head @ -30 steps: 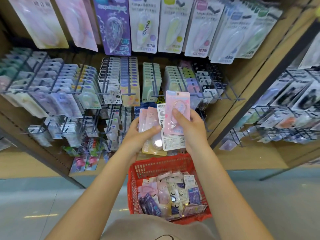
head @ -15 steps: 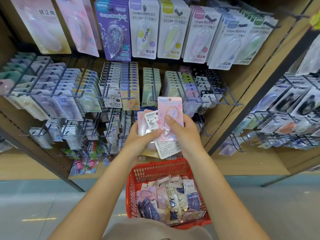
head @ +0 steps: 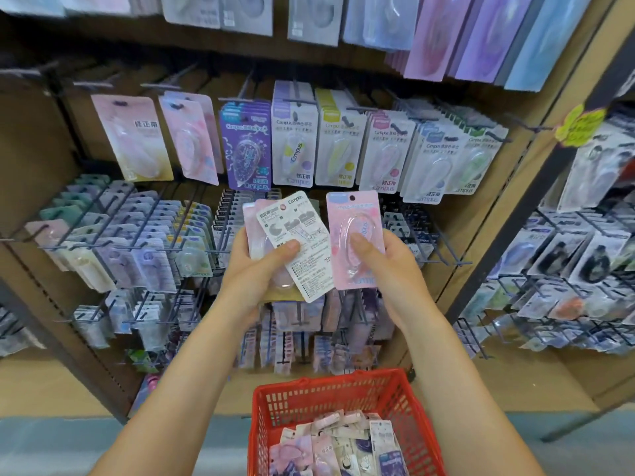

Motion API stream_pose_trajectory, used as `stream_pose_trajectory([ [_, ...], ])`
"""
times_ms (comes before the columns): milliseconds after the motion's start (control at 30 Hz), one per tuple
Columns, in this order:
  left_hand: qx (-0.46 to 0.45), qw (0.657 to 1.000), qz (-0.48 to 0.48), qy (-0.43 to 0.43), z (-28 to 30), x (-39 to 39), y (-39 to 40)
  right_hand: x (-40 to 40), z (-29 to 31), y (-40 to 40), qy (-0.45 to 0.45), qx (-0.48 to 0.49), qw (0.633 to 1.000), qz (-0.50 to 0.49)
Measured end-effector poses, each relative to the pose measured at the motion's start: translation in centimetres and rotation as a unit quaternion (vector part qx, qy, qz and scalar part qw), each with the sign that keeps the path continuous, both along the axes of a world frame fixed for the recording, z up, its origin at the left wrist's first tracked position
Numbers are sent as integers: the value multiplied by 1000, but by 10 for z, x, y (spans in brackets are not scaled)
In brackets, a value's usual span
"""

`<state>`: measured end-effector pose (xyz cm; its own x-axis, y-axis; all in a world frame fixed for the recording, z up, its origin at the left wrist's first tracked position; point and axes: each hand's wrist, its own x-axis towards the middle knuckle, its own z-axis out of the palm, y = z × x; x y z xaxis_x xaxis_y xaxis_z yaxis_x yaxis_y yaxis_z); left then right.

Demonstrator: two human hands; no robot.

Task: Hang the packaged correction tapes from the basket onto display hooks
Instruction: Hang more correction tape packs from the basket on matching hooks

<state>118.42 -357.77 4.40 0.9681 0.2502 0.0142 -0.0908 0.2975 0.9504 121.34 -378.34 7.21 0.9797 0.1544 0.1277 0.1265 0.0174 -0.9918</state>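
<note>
My right hand (head: pixel 388 269) holds a single pink correction tape pack (head: pixel 354 235) upright, its hang hole at the top, just below the row of hanging Campus packs (head: pixel 385 152). My left hand (head: pixel 254 273) grips a small stack of packs (head: pixel 292 245), the front one showing its white printed back. Both hands are in front of the shelf's middle hooks. The red basket (head: pixel 343 396) sits low between my arms, with several more packs (head: pixel 340 444) inside.
Wire display hooks full of packs (head: pixel 137 242) cover the shelf left and centre. A second rack of hooks (head: pixel 567 262) stands to the right behind a dark upright post (head: pixel 522 207). Larger packs hang along the top (head: pixel 446 36).
My right hand has drawn the pink pack off the stack and moved it right and up. The view has tilted upward, showing higher rows of hooks.
</note>
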Motion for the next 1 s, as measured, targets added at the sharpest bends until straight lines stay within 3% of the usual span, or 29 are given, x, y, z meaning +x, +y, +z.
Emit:
stream_pose_trajectory([
  [300, 20, 993, 89, -75, 49, 4, 44, 4, 36, 16, -3, -96, 989, 112],
  [600, 21, 985, 161, -56, 36, -33, 136, 13, 50, 120, -68, -53, 996, 32],
  [1000, 19, 987, 149, -52, 25, -35, 217, 40, 64, 250, -90, -74, 993, -34],
])
